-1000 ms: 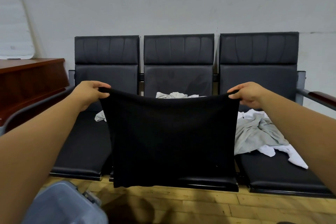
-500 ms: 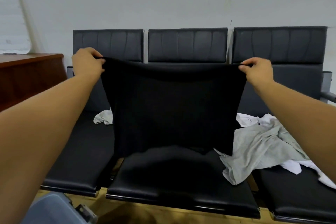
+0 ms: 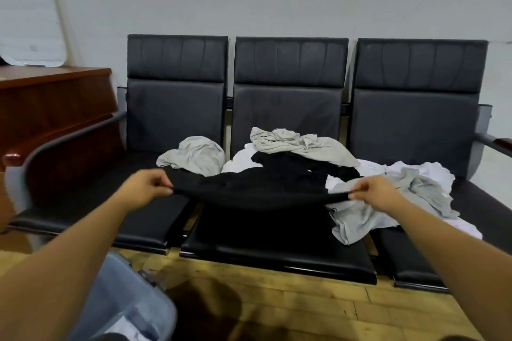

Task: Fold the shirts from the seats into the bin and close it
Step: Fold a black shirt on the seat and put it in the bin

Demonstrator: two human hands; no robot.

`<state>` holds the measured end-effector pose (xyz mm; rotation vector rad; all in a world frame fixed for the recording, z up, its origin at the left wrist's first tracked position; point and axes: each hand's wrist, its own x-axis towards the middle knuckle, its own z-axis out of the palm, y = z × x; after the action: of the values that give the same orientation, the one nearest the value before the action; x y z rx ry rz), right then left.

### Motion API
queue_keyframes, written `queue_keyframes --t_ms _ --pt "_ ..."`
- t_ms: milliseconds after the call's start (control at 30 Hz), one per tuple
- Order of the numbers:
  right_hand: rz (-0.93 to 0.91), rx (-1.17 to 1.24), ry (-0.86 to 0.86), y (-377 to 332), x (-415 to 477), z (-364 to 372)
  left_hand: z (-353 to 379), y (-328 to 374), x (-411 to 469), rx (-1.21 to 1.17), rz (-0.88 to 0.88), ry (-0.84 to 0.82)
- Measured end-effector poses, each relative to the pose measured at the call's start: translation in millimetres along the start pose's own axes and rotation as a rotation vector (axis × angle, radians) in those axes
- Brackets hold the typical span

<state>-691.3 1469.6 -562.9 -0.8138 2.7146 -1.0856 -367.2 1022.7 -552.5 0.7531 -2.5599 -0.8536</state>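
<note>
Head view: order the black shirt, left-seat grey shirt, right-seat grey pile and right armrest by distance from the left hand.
1. Black shirt: pinched in the left hand.
2. Left-seat grey shirt: just beyond it.
3. Right-seat grey pile: across the bench.
4. Right armrest: far right end.

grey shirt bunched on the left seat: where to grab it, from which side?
Pinch the raised top fold of the grey shirt, coming from above and in front. It sits bunched in a mound close to the backrest, so the rear looks blocked. The left hand is nearer, but it and the right hand hold the black shirt.
</note>
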Motion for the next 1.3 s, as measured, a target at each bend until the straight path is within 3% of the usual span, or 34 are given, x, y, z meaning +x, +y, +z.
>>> queue_keyframes --t_ms 133,233,300,400,467,567,767,967,1133,1200,1300 --pt "0.056 -0.39 -0.339 29.5 -19.8 35.6 31.3 -27.7 -28.1 0.321 -0.076 -0.441" --pt "0.108 -0.632 -0.518 19.1 -20.1 47.1 40.6 -25.6 -31.7 0.386 -0.098 -0.576" --pt "0.118 -0.713 -0.526 3.3 -17.2 52.7 45.0 -18.0 -29.8 0.331 -0.114 -0.645" --pt "-0.013 -0.658 -0.397 -14.1 -3.5 75.5 67.2 -1.4 -19.8 0.259 -0.092 -0.563" --pt "-0.085 -0.589 -0.299 -22.8 1.3 100.6 93.0 11.7 -8.4 0.377 -0.01 -0.468" --pt "-0.119 -0.555 -0.305 -27.0 -1.1 144.6 137.0 27.3 0.4 0.428 0.044 -0.399" --pt "-0.05 -0.594 -0.346 -2.8 -17.1 190.4 183.3 17.5 0.4 0.49 -0.067 -0.559" --pt "-0.011 -0.602 -0.369 2.8 -39.2 194.7 183.9 1.3 -6.9 0.521 0.029 -0.599" --pt "-0.029 -0.565 -0.314 -9.4 -25.6 181.3 177.1 6.8 1.1 0.258 -0.025 -0.335" --pt "-0.069 -0.566 -0.243 -14.2 -11.8 179.6 177.7 8.1 10.9 0.286 0.012 -0.242" --pt "-0.139 -0.554 -0.221 -13.9 11.8 184.8 184.2 8.9 31.8 0.34 0.003 -0.246"
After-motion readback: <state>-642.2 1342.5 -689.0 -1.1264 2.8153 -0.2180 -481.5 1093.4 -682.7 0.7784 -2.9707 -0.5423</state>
